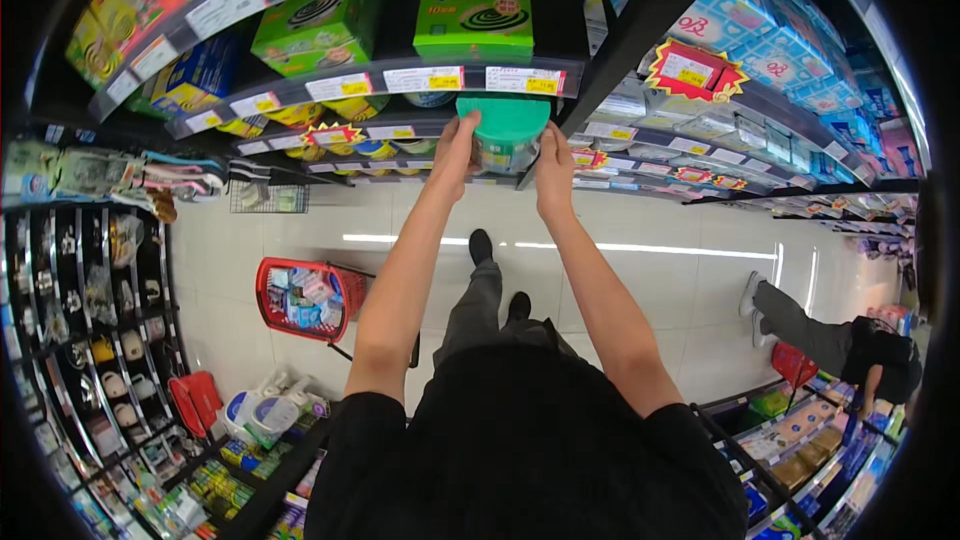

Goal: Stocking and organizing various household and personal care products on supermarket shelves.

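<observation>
A tub (504, 127) with a teal green lid and a clear, labelled body sits between my two hands at the front of a shelf. My left hand (455, 154) grips its left side, the thumb up by the lid's edge. On the opposite side my right hand (555, 165) holds the tub with its fingers along the wall. The tub's underside is hidden. Just above it runs a shelf edge with price tags (525, 80), and on that shelf stands a green mosquito coil box (474, 15). A second green coil box (319, 26) stands to its left.
A red shopping basket (310, 298) full of packets stands on the tiled floor to my left. A dark shelf post (637, 22) rises right of the tub, with blue tissue packs (780, 52) beyond. At far right another person (862, 352) bends by a red basket (793, 364).
</observation>
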Demonstrator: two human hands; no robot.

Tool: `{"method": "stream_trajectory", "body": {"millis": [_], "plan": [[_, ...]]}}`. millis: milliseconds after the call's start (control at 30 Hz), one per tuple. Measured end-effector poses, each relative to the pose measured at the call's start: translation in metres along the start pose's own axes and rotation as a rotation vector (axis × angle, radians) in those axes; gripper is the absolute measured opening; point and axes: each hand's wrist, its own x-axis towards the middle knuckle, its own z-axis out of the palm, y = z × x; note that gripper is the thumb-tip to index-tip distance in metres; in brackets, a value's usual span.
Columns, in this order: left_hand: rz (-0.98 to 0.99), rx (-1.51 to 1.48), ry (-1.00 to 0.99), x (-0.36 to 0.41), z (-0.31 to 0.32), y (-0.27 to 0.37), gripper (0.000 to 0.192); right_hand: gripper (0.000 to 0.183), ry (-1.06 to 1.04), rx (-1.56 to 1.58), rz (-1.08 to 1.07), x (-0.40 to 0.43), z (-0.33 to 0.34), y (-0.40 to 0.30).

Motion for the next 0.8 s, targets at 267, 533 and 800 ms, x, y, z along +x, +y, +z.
{"method": "stream_trajectory", "body": {"millis": [267, 533, 800], "plan": [[0.188, 0.048, 0.011, 0.11, -0.003, 0.012, 0.048, 0.036, -0.111, -0.162, 0.207, 0.061, 0.021, 0.0], [0.396, 0.334, -0.077, 0.116, -0.009, 0.012, 0.039, 0.045, -0.159, -0.53, 0.125, 0.093, 0.027, 0.022], [0.498, 0.091, 0.115, -0.002, -0.027, -0.066, 0.042, 0.058, -0.315, -0.3, 0.018, -0.014, -0.025, 0.038]]}}
